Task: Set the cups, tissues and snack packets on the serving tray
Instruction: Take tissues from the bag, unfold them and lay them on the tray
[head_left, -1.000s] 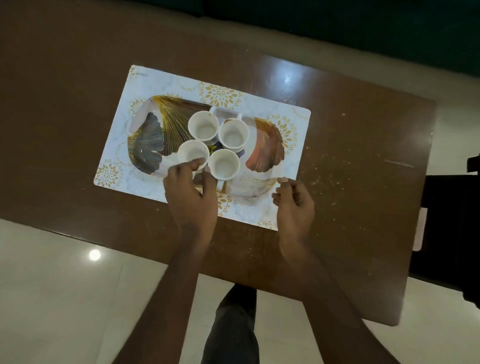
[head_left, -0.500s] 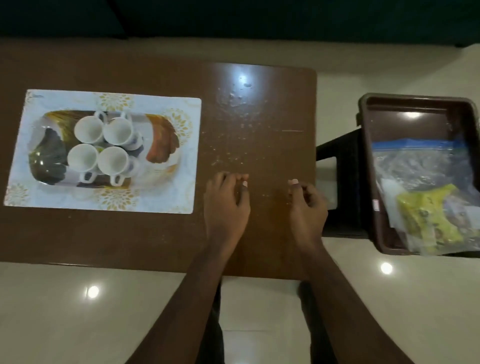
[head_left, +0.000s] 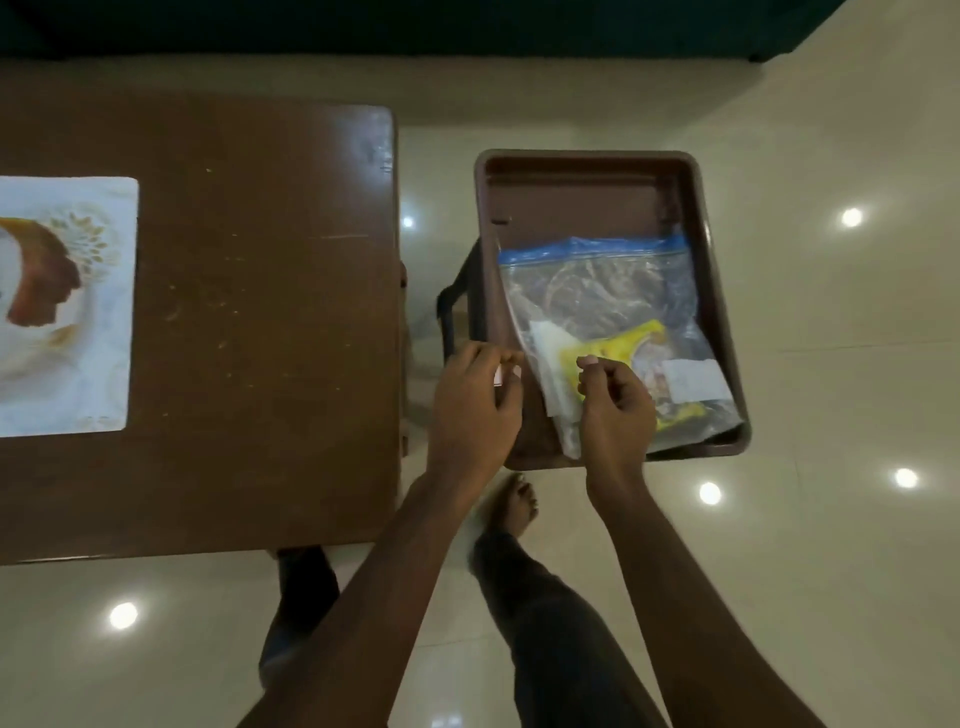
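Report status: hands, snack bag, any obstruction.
Left hand and right hand over brown bin, empty. Zip bag of snacks ungrasped. Nothing in the way.

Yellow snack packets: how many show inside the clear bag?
1, a yellow snack packet inside the zip bag in the brown bin; others may be hidden under the right hand.

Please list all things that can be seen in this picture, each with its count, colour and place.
table: one, dark brown, left half of view
serving tray: one, white with gold and brown pattern, on the table, cut off by the left edge
bin: one, brown, right of the table
zip bag: one, clear with blue strip, inside the bin
snack packet: at least one, yellow, inside the bag
left hand: one, at the bin's left rim
right hand: one, above the bag
foot: one, bare, on the pale floor
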